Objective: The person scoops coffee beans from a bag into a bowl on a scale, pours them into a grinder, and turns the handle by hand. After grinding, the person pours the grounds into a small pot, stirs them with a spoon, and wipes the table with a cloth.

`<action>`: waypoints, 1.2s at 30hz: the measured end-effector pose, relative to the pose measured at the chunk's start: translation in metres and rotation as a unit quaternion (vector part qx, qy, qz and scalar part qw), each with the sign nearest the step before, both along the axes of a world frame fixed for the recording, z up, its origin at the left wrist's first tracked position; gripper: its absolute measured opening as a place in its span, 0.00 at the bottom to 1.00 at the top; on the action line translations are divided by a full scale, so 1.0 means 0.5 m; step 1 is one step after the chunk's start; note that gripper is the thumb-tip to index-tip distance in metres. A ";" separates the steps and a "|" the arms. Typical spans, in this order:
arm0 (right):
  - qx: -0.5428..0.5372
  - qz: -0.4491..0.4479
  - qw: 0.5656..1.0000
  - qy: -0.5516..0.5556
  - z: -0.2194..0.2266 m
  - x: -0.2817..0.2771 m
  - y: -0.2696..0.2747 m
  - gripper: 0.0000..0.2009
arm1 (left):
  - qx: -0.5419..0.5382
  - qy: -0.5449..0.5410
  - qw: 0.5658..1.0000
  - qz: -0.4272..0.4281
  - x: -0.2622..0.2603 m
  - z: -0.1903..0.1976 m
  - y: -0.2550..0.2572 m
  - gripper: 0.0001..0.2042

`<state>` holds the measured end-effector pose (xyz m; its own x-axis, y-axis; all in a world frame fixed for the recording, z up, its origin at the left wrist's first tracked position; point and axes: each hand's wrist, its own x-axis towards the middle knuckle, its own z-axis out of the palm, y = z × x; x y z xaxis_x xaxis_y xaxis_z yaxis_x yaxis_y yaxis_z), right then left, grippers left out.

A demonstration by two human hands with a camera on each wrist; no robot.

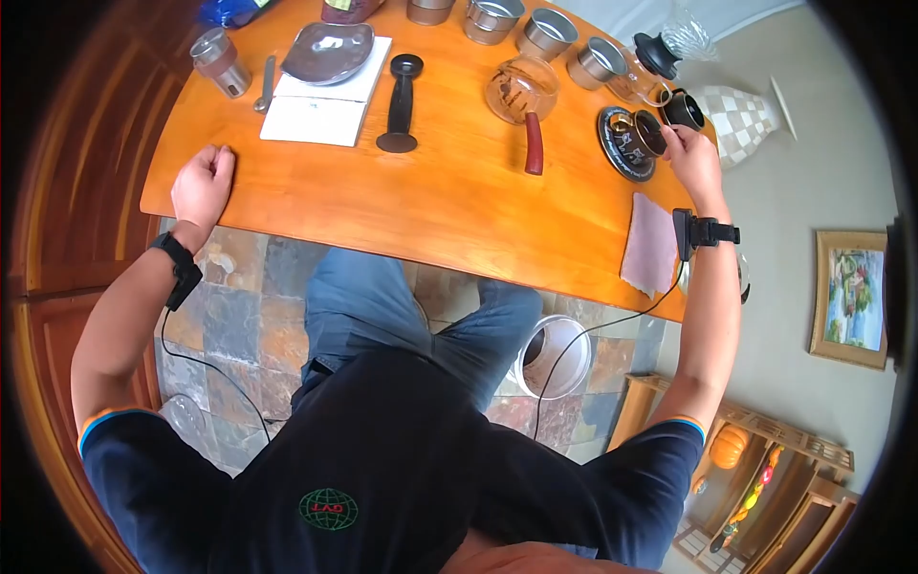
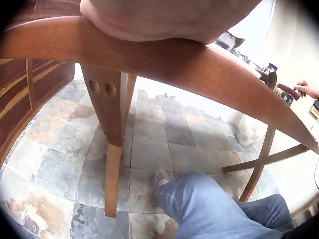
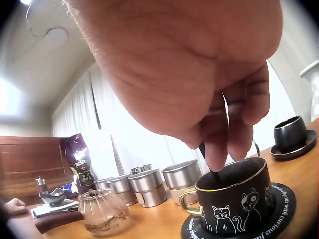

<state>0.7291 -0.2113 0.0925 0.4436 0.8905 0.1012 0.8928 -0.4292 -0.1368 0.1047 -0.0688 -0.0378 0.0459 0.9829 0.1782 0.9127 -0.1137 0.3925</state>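
Observation:
My right hand (image 1: 690,158) pinches a thin dark stick-like handle (image 3: 202,150) above a black cup (image 3: 233,209). The handle's lower end dips into the cup and is hidden by its wall. White cat drawings and a gold rim and handle mark the cup, which stands upright on a black saucer (image 3: 279,224) with white lettering. To the far left, my left hand (image 1: 203,184) rests at the table's near edge with loosely curled fingers and holds nothing. In the left wrist view, only the underside of that hand (image 2: 159,20) shows, on the table edge.
Nearby are a glass pot (image 1: 521,91) with a wooden handle, steel cups (image 1: 547,34), a black tamper-like tool (image 1: 402,105), a scale (image 1: 311,120) bearing a grey dish (image 1: 328,53), and a cloth (image 1: 648,247). Another black cup (image 3: 290,134) stands behind. A white bucket (image 1: 559,359) sits on the floor.

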 end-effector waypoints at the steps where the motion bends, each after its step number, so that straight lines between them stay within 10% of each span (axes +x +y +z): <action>1: 0.004 0.001 1.000 -0.002 0.000 -0.004 0.005 0.16 | 0.000 0.000 1.000 0.004 0.006 0.007 -0.004 0.19; 36: 0.019 -0.009 0.994 -0.107 -0.012 0.033 0.010 0.14 | 0.030 -0.002 1.000 -0.005 0.008 0.008 -0.008 0.18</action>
